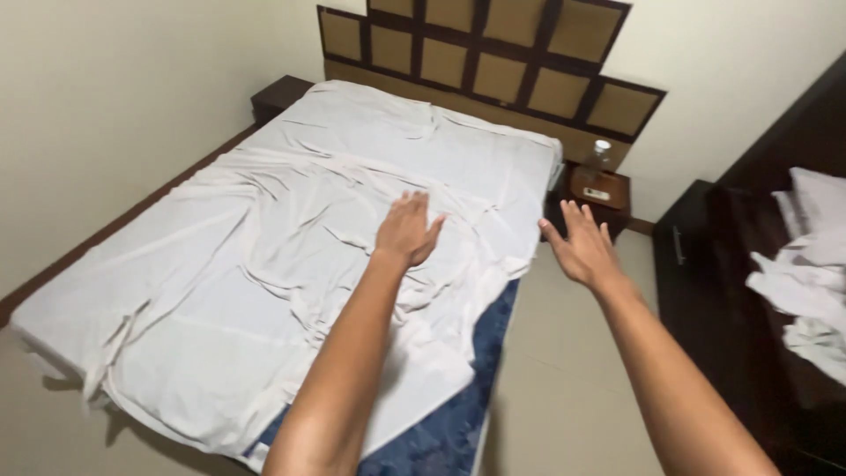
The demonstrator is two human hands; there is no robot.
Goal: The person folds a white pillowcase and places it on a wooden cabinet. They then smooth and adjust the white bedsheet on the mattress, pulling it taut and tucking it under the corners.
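Both hands are open, fingers spread: the left hand (pixel 407 227) lies seemingly flat on the rumpled white sheet (pixel 264 256) covering the bed, the right hand (pixel 582 245) hovers past its edge.

- A small pale rectangular label or card (pixel 597 193) is being seen lying on the nightstand (pixel 617 198), just below the clear bottle (pixel 602 152).
- No screens or signs are being shown.

Sheet (pixel 264 238): white matt cloth, creased. Mattress (pixel 449 423): blue patterned fabric. Headboard (pixel 493 62): dark wood, possibly woven panels.
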